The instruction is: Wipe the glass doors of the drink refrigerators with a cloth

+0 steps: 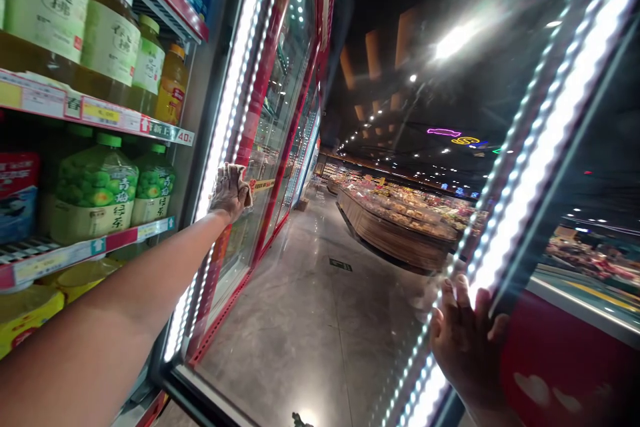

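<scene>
My left hand (229, 192) presses a crumpled grey cloth (235, 181) under closed fingers against the lit cooler frame (235, 80); my right hand's (465, 340) fingers lie open, flat on the open glass door (525, 167).

Single head view, tilted, close beside the open cooler (200, 147), facing down the aisle.

Your left hand (229, 192) presses a crumpled beige cloth (235, 181) against the lit frame of the cooler (220, 147), on the left, far along your outstretched arm; your right hand (463, 340) lies flat on the open glass door's (450, 147) glowing edge, near and to the right; the door stands swung wide.
</scene>
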Action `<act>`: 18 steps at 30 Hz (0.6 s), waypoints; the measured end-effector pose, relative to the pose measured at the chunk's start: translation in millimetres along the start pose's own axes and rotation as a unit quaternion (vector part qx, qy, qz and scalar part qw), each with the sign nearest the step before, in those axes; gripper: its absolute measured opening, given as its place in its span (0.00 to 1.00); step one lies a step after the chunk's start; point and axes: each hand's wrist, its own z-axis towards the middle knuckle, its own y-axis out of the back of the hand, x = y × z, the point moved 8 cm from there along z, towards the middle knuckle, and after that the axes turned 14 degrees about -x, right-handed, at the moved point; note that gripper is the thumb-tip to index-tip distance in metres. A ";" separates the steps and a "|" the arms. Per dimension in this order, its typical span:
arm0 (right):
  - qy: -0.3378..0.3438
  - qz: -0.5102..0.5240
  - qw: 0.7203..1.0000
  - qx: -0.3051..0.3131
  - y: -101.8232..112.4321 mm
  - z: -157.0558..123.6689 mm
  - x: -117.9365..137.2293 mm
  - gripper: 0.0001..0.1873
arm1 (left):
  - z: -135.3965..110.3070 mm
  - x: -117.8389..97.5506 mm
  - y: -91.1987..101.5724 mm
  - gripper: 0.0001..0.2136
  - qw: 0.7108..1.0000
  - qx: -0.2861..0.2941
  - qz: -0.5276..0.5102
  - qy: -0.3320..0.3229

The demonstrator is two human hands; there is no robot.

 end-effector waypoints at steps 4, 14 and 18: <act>-0.001 0.014 1.000 0.006 1.3 1.0 3.1 0.39 | 3.9 1.7 0.5 0.34 1.000 0.016 0.013 0.011; 0.045 -0.033 0.998 0.000 -0.6 -5.4 -3.1 0.42 | 8.9 -7.3 6.0 0.34 0.998 0.007 0.040 0.041; 0.064 -0.014 0.997 -0.030 -3.8 12.8 19.5 0.41 | 15.5 -8.9 5.2 0.36 0.999 0.020 0.035 0.032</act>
